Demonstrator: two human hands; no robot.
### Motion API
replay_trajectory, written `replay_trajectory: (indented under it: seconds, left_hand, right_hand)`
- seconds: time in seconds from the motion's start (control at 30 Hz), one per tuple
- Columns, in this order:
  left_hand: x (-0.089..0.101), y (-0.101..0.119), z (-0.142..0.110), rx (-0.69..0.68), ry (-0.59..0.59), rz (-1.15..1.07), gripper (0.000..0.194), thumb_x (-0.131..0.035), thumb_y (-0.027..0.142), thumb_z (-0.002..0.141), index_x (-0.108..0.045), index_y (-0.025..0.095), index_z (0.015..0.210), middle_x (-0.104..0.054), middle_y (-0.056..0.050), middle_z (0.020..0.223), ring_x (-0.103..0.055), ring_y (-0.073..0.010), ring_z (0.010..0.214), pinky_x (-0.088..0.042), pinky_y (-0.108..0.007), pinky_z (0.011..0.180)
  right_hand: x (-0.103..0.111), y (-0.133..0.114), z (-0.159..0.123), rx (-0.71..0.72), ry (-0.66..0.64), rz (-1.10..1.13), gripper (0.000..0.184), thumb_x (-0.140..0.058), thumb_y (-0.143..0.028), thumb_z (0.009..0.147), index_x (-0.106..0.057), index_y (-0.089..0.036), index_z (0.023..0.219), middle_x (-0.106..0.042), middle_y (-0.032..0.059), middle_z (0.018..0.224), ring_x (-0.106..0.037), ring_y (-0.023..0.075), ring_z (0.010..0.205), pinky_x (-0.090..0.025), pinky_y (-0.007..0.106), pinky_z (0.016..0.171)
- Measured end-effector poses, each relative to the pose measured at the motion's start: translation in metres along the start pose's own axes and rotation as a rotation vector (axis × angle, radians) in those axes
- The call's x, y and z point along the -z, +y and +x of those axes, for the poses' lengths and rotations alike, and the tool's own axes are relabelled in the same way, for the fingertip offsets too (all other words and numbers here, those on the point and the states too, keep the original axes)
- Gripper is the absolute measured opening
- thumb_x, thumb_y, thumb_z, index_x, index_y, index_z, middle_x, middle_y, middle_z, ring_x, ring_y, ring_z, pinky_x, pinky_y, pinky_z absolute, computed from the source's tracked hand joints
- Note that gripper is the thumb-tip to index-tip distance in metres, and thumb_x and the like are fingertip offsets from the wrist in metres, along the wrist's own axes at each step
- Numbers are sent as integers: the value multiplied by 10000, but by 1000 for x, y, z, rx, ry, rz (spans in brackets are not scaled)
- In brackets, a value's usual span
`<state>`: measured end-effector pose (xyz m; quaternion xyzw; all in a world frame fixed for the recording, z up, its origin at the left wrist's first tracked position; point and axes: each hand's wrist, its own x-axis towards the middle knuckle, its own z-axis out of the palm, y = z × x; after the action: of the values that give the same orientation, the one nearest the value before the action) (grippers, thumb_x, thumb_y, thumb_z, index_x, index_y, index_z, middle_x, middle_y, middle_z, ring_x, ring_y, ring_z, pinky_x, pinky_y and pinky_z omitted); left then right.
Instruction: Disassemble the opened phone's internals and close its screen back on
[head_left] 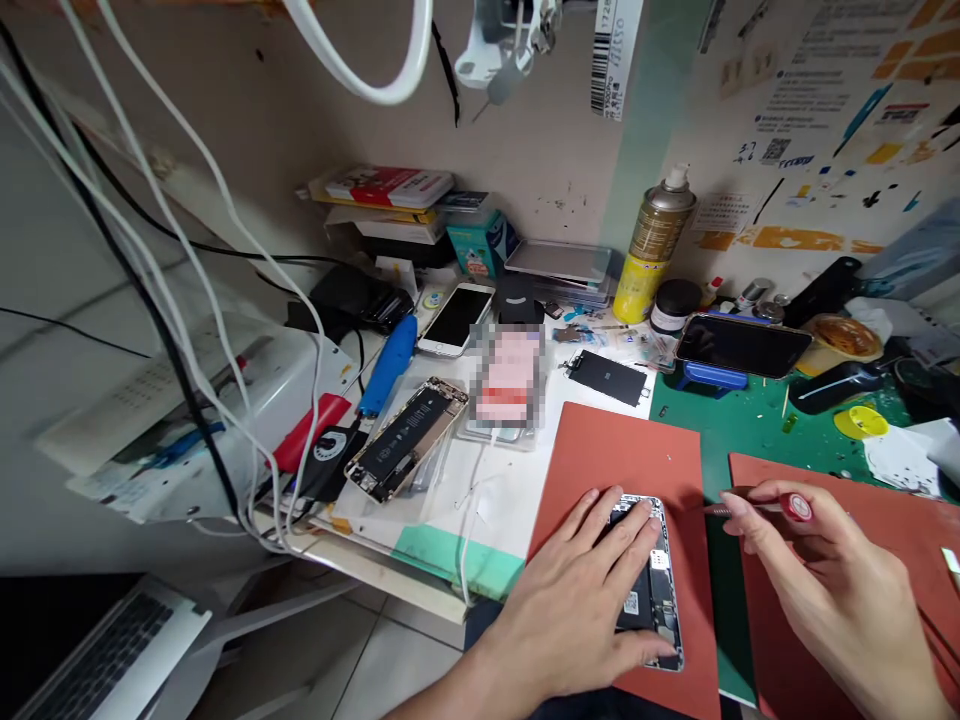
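Note:
My left hand lies flat across an opened smartphone, fingers stretched over its upper part and thumb near its lower edge. The phone's battery and inner boards show; my hand hides much of its left side. Beneath it is a reddish-brown mat. To the right, my right hand is closed around a small screwdriver with a red end cap. The screwdriver's thin tip points left, above the mat's right edge and apart from the phone.
Another opened phone lies left, near a blue-handled tool. A white phone, a pixelated screen and a black screen part lie behind. A spray can stands at the wall; white cables hang left.

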<state>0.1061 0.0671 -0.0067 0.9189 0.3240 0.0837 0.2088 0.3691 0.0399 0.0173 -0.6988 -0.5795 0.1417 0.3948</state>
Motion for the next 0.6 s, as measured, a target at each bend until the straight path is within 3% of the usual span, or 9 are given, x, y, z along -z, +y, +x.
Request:
replay_trajectory:
  seconds: [0.07, 0.2, 0.3, 0.4, 0.6]
  left_hand:
    - [-2, -1, 0, 5, -5, 43, 1022, -539, 769, 1003, -139, 199, 1751, -211, -1, 1818, -163, -326, 1687, -158, -463, 1391]
    - [-4, -2, -1, -22, 28, 105, 990, -511, 775, 1011, -187, 194, 1744, -225, 7, 1815, -194, -321, 1681, -210, -464, 1380]
    - [-5, -3, 1, -45, 87, 152, 989, -576, 743, 999, -227, 182, 1735, -272, -15, 1803, -251, -329, 1664, -314, -491, 1341]
    - [-6, -5, 3, -59, 152, 195, 974, -634, 695, 993, -255, 180, 1728, -340, -33, 1778, -325, -331, 1635, -428, -506, 1271]
    - [-2, -13, -1, -155, 265, 151, 731, -560, 585, 1073, -414, 189, 1669, -477, -32, 1709, -436, -308, 1574, -535, -425, 1182]
  right_hand:
    - [-2, -6, 8, 3, -62, 79, 388, -734, -592, 942, -693, -264, 1146, -828, 47, 948, -825, 233, 751, -675, 276, 637]
    - [2, -11, 38, -30, 36, 206, 664, -811, -522, 899, -545, -301, 1465, -838, 53, 988, -827, 256, 779, -687, 322, 635]
    - [-6, -10, 64, -10, 204, 401, 538, -829, -378, 914, -569, -310, 1381, -804, 15, 915, -765, 187, 666, -650, 287, 603]
    - [-19, 1, 77, -47, 200, 588, 487, -848, -355, 885, -569, -298, 1280, -733, -60, 785, -685, 142, 566, -607, 259, 544]
    - [-26, 22, 71, -72, 143, 420, 474, -802, -330, 922, -553, -281, 1323, -736, -36, 878, -731, 152, 668, -617, 268, 576]
